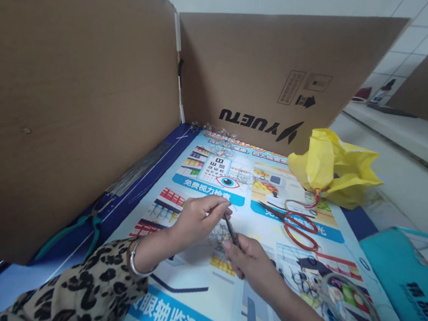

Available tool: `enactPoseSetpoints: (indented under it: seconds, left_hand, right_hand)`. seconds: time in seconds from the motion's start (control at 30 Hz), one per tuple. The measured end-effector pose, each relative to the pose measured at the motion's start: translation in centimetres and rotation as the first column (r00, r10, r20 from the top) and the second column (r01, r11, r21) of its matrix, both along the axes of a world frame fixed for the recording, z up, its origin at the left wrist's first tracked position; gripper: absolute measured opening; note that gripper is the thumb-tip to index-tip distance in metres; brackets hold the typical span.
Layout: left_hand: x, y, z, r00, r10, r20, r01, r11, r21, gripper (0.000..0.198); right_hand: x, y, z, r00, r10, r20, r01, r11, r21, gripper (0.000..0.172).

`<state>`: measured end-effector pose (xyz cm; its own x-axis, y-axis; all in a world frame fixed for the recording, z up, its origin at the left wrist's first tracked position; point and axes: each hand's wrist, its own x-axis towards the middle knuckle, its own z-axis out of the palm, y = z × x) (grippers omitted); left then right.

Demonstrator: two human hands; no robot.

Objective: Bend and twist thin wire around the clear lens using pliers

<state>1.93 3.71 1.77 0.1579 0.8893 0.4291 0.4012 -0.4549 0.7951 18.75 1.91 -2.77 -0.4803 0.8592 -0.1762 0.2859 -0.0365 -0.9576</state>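
Over the printed poster sheet (pixel 190 264), my left hand (pixel 199 217) is closed in a pinch with what looks like a thin wire (pixel 234 206) at its fingertips. My right hand (pixel 253 263) grips a slim dark tool, apparently tweezers (pixel 232 232), whose tip reaches the left fingertips. Just below the hands lies a small tangle of bent silvery wire (pixel 219 234), partly hidden by them. Farther back on the sheet are more bent wire shapes (pixel 244 177).
Red-handled scissors (pixel 300 240) lie right of my hands, before a yellow bag (pixel 333 167). A clear coil (pixel 373 318) and teal box (pixel 406 296) are at right. Teal-handled pliers (pixel 95 228) and straight wires (pixel 138 168) lie left, beside cardboard walls (pixel 89 83).
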Motion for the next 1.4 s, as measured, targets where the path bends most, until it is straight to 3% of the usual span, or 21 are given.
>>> enactPoseSetpoints:
  seconds: [0.27, 0.6, 0.73, 0.93, 1.17, 1.4]
  left_hand:
    - [0.1, 0.4, -0.2, 0.998, -0.049, 0.039, 0.053, 0.993, -0.105, 0.021]
    - [-0.1, 0.9, -0.7, 0.988, -0.102, 0.116, 0.125, 0.969, -0.212, 0.012]
    - [-0.1, 0.8, -0.1, 0.968, -0.109, 0.226, 0.174, 0.941, -0.291, 0.009]
    - [-0.5, 1.0, 0.9, 0.864, -0.113, 0.491, 0.337, 0.853, -0.397, 0.014]
    - [0.1, 1.1, 0.5, 0.857, 0.094, 0.507, 0.173, 0.874, -0.454, 0.012]
    - [0.5, 0.9, -0.8, 0.906, 0.053, 0.420, 0.114, 0.924, -0.364, 0.011]
  right_hand:
    - [-0.2, -0.2, 0.8, 0.999, -0.035, 0.035, 0.036, 0.999, -0.022, 0.039]
    - [0.1, 0.0, 0.3, 0.999, -0.016, 0.047, 0.012, 0.996, 0.085, 0.035]
    - [0.2, 0.0, 0.6, 0.998, 0.007, 0.057, -0.013, 0.995, 0.099, 0.034]
    - [0.7, 0.3, 1.4, 0.999, 0.001, 0.045, -0.004, 0.997, 0.079, 0.037]
    - [0.3, 0.0, 0.6, 1.000, 0.019, -0.013, -0.019, 1.000, 0.002, 0.039]
    - [0.1, 0.0, -0.3, 1.000, -0.012, -0.017, 0.011, 0.999, -0.050, 0.042]
